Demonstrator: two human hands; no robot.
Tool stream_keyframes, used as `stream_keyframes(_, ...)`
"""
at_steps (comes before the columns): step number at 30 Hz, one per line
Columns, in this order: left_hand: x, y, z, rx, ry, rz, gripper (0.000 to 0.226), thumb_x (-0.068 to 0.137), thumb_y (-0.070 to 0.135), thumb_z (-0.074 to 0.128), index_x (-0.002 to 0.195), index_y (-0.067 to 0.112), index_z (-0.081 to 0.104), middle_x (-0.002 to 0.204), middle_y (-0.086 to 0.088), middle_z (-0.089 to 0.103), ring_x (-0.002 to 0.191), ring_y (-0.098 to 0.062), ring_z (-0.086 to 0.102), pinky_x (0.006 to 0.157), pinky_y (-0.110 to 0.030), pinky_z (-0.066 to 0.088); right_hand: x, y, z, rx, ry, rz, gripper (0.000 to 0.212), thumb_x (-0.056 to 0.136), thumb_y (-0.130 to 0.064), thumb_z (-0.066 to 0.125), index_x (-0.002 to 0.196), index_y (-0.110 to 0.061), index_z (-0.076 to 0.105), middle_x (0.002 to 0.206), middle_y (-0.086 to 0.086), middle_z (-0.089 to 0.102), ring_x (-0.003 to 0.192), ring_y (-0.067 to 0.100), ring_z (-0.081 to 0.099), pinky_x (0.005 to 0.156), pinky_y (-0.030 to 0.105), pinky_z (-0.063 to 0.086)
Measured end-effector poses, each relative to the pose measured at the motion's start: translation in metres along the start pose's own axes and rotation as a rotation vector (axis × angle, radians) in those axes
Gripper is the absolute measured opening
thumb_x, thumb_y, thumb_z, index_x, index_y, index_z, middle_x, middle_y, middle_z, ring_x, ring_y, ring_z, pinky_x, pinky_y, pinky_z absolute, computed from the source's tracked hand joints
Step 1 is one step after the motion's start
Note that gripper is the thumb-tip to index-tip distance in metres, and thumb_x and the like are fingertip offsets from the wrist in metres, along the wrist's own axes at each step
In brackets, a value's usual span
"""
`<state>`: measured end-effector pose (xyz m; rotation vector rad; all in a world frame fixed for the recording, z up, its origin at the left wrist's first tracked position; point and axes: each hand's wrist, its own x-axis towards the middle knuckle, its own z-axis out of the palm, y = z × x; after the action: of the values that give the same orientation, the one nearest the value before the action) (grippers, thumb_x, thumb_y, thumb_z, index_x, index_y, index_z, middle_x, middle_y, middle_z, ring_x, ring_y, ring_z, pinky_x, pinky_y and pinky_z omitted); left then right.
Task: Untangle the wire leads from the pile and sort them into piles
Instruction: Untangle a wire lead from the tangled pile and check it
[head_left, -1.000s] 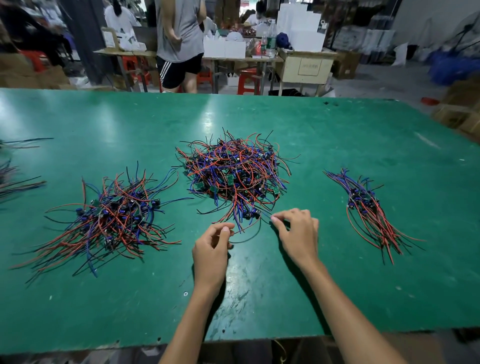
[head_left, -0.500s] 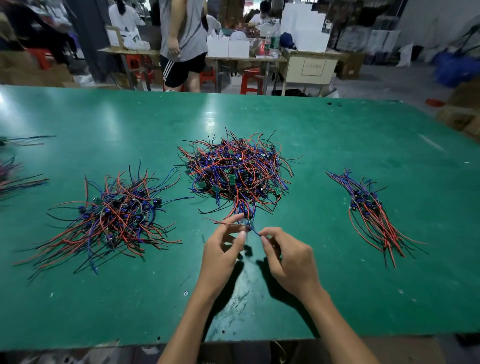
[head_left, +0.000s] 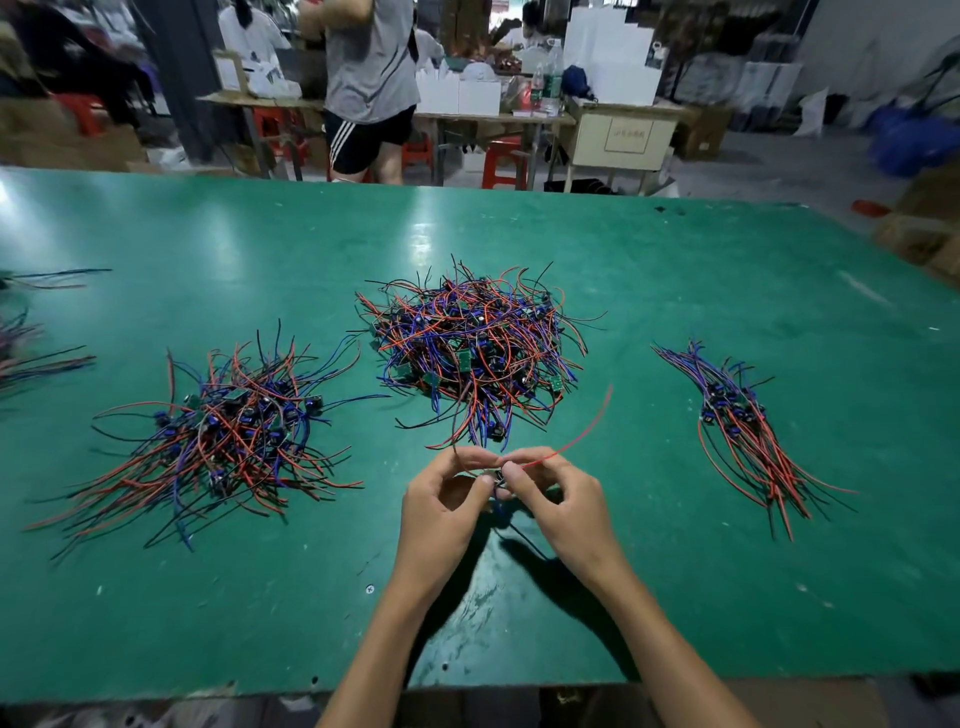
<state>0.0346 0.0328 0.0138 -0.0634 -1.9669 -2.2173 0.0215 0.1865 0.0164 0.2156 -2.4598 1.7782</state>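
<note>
1. The left hand (head_left: 441, 506) and right hand (head_left: 558, 501) are meeting just above the green tabletop (head_left: 675, 270), near the tangled centre pile (head_left: 472, 353).
2. Each grip is pinching, fingers curled tight, a single wire lead (head_left: 569, 441) (its red strand is arcing up to the right).
3. A loose pile (head_left: 218, 431) is lying to the left.
4. A straighter bundle (head_left: 743, 431) is lying to the right, well apart.

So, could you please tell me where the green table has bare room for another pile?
Bare: the far table behind the tangled pile, and the near right corner below the right pile. Crowded: around both hands and the left pile.
</note>
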Motion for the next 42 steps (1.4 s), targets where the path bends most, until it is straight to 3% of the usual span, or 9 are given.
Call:
stream_keyframes(3, 0.0, -0.001, 0.0, 0.003, 0.009, 0.001, 0.019, 0.091, -0.007, 0.066, 0.097, 0.009, 0.074, 0.093, -0.006, 0.076, 0.083, -0.019, 0.074, 0.078, -0.028, 0.058, 0.0, 0.0, 0.003, 0.143, 0.064, 0.025, 0.02, 0.094, -0.041, 0.07, 0.097, -0.023, 0.077, 0.085, -0.002, 0.078, 0.077, 0.013, 0.074, 0.069, 0.038, 0.06)
stream_keyframes(6, 0.001, -0.001, 0.0, -0.031, 0.026, -0.043, 0.014, 0.09, -0.009, 0.066, 0.094, 0.003, 0.072, 0.097, -0.006, 0.077, 0.085, -0.024, 0.076, 0.081, -0.037, 0.06, 0.001, -0.001, -0.004, 0.307, 0.078, 0.105, 0.017, 0.092, -0.029, 0.068, 0.098, -0.017, 0.078, 0.092, 0.001, 0.079, 0.073, 0.011, 0.071, 0.067, 0.024, 0.057)
stream_keyframes(8, 0.001, 0.001, -0.001, -0.075, 0.03, -0.058, 0.016, 0.093, -0.009, 0.06, 0.094, 0.0, 0.072, 0.098, -0.009, 0.077, 0.083, -0.026, 0.076, 0.077, -0.035, 0.06, 0.002, -0.003, -0.01, 0.387, 0.062, 0.148, 0.013, 0.095, -0.018, 0.066, 0.099, -0.017, 0.078, 0.096, 0.002, 0.079, 0.076, 0.014, 0.072, 0.066, 0.023, 0.057)
stream_keyframes(13, 0.004, 0.005, -0.003, -0.215, 0.037, -0.135, 0.027, 0.102, -0.003, 0.044, 0.113, 0.0, 0.068, 0.101, -0.017, 0.076, 0.087, -0.031, 0.075, 0.072, -0.026, 0.057, 0.01, -0.011, -0.018, 0.824, 0.047, 0.343, 0.029, 0.085, -0.021, 0.069, 0.111, -0.009, 0.073, 0.101, 0.01, 0.077, 0.084, 0.019, 0.076, 0.069, 0.021, 0.06)
stream_keyframes(18, 0.006, 0.005, -0.005, -0.285, 0.059, -0.141, 0.025, 0.1, 0.0, 0.051, 0.119, 0.008, 0.065, 0.104, -0.015, 0.077, 0.091, -0.029, 0.075, 0.076, -0.024, 0.059, 0.014, -0.01, -0.02, 1.002, 0.093, 0.403, 0.029, 0.083, -0.02, 0.069, 0.111, -0.014, 0.075, 0.104, 0.008, 0.077, 0.085, 0.019, 0.077, 0.066, 0.021, 0.06)
stream_keyframes(24, 0.006, 0.005, -0.014, -0.284, -0.114, -0.2, 0.04, 0.095, -0.009, 0.055, 0.129, 0.009, 0.062, 0.115, -0.013, 0.075, 0.103, -0.031, 0.073, 0.084, -0.029, 0.059, 0.021, -0.018, -0.02, 0.845, 0.077, 0.292, 0.021, 0.087, -0.026, 0.068, 0.103, -0.023, 0.081, 0.105, 0.003, 0.076, 0.085, 0.02, 0.076, 0.068, 0.021, 0.06)
stream_keyframes(29, 0.001, 0.007, -0.008, -0.106, -0.226, -0.205, 0.028, 0.1, 0.003, 0.054, 0.125, 0.01, 0.067, 0.106, -0.012, 0.077, 0.064, -0.021, 0.07, 0.062, -0.024, 0.052, 0.027, -0.025, -0.025, 0.624, 0.103, 0.163, 0.018, 0.095, -0.025, 0.064, 0.104, -0.029, 0.08, 0.107, 0.001, 0.076, 0.088, 0.022, 0.076, 0.07, 0.025, 0.059)
stream_keyframes(36, 0.004, 0.004, -0.007, -0.078, -0.064, -0.19, 0.02, 0.096, 0.007, 0.064, 0.112, 0.012, 0.075, 0.093, -0.008, 0.078, 0.051, -0.009, 0.04, 0.05, -0.013, 0.038, 0.03, -0.019, -0.024, 0.527, 0.098, 0.148, 0.027, 0.09, -0.04, 0.063, 0.113, -0.031, 0.075, 0.104, 0.003, 0.077, 0.088, 0.022, 0.075, 0.068, 0.024, 0.057)
stream_keyframes(42, 0.027, 0.017, -0.048, -0.12, 0.183, -0.129, 0.019, 0.095, 0.005, 0.064, 0.109, 0.009, 0.075, 0.093, -0.01, 0.079, 0.048, -0.005, 0.037, 0.046, -0.01, 0.033, 0.031, -0.008, -0.022, 0.555, 0.05, 0.201, 0.041, 0.093, -0.039, 0.059, 0.129, -0.02, 0.064, 0.111, 0.007, 0.077, 0.084, 0.019, 0.074, 0.066, 0.021, 0.057)
